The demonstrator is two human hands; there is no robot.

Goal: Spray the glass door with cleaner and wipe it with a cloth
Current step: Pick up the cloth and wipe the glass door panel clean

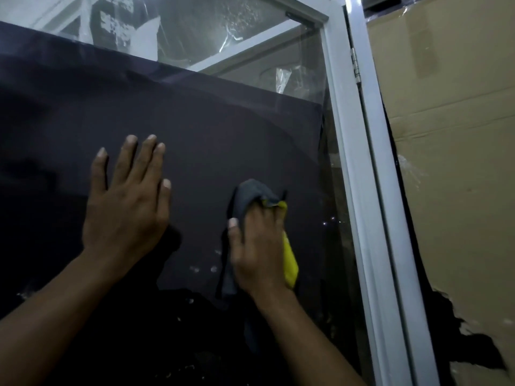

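Note:
The glass door fills most of the view, with dark fabric hanging behind the pane. My left hand lies flat on the glass with its fingers spread and straight. To its right my right hand grips a bunched grey and yellow cloth and presses it against the pane. A few small droplets or smears show on the glass just left of that hand. No spray bottle is in view.
The door's white frame runs down the right side, with a hinge near the top. Beyond it stands a large torn cardboard box. Clear plastic wrapping shows through the top of the pane.

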